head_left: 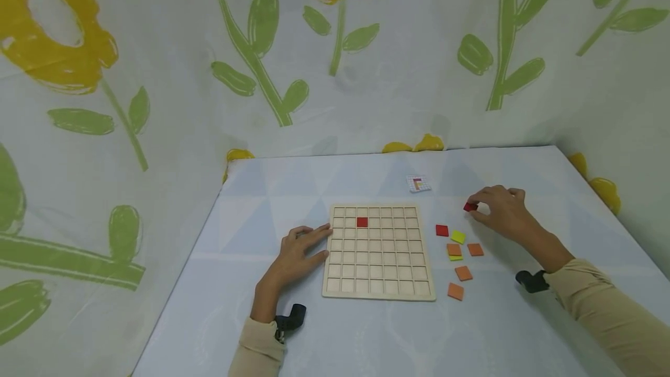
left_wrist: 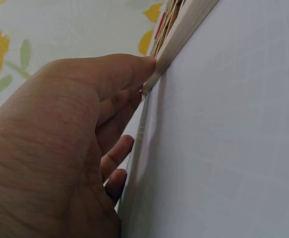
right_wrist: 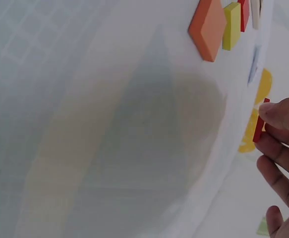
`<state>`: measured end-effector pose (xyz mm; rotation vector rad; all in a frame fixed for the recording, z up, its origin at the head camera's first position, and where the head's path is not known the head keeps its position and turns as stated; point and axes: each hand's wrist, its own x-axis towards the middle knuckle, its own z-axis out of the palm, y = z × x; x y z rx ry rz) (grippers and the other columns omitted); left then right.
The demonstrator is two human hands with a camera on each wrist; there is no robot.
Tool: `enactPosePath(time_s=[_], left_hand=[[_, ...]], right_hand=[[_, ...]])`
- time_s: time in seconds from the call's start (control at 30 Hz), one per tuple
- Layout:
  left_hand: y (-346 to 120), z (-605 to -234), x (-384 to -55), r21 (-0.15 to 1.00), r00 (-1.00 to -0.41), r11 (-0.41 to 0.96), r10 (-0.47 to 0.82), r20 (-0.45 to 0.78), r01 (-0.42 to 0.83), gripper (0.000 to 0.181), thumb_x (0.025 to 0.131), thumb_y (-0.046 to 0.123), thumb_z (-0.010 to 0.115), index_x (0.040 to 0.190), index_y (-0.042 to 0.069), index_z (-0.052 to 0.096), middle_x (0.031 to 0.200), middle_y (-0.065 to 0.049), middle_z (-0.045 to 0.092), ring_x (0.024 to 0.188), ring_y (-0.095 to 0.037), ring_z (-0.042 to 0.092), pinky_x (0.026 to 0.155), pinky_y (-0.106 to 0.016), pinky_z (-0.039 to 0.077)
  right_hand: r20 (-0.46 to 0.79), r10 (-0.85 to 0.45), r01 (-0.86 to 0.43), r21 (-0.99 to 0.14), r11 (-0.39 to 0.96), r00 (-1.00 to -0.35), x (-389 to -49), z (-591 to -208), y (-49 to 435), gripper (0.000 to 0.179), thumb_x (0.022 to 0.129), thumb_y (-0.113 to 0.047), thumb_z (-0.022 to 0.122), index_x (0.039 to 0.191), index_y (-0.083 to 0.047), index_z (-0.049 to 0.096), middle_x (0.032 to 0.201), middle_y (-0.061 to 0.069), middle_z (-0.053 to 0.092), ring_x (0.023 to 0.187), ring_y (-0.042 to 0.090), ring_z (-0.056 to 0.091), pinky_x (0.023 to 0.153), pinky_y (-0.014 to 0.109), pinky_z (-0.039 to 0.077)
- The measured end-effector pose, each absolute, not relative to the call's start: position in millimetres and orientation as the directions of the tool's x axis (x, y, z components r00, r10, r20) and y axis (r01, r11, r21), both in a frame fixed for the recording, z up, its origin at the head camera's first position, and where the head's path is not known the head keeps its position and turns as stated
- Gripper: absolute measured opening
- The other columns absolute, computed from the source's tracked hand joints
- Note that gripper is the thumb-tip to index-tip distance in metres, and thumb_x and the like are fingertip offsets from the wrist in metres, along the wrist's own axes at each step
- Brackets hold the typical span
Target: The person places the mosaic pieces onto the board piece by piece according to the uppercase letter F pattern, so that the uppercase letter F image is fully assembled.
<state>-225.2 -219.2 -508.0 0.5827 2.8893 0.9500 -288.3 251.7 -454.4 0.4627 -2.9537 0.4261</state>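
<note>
The red tile (head_left: 468, 207) pinched by the right hand (head_left: 503, 212) is partly covered by the fingers, off to the right of the grid board (head_left: 379, 258), whose left edge the left hand (head_left: 296, 258) touches, fingers extended. An orange tile (head_left: 453, 248) partly hides a yellow tile (head_left: 456, 258).

To the right I see red tiles (head_left: 442, 230), orange tiles (head_left: 456, 291) and yellow tiles (head_left: 458, 236); the board (head_left: 376, 258) is beige, gridded; table (head_left: 366, 336) white with pale-blue triangles; far backdrop (head_left: 387, 98) yellow-flowered.
</note>
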Motion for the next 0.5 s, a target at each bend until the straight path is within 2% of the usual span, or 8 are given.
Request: enactPosePath(time_s=[0.23, 0.5], left_hand=[[-217.4, -509.9, -227.1, 0.571, -0.926, 0.745, 0.369, 0.08, 0.346, 0.052, 0.1, 0.04, 0.06, 0.15, 0.028, 0.049, 0.156, 0.015, 0.038, 0.136, -0.025, 0.032, 0.105, -0.053, 0.023], [-217.9, -509.7, -225.6, 0.571, -0.93, 0.746, 0.355, 0.097, 0.344, 0.051, 0.099, 0.037, 0.062, 0.149, 0.027, 0.051, 0.156, 0.013, 0.041, 0.136, -0.028, 0.033, 0.104, -0.055, 0.024]], right_hand=[[0.161, -0.285, -0.318, -0.253, 0.914, -0.945, -287.2, -450.0, 241.7, 0.024, 0.085, -0.009, 0.079, 0.107, -0.002, 0.074, 0.104, 0.016, 0.069, 0.112, 0.043, 0.05, 0.097, 0.072, 0.019], [0.188, -0.345, -0.383, -0.237, 0.893, -0.92, -284.0, -445.3, 226.8, 0.023, 0.085, -0.01, 0.079, 0.107, -0.003, 0.074, 0.108, 0.016, 0.069, 0.115, 0.04, 0.051, 0.098, 0.072, 0.019]])
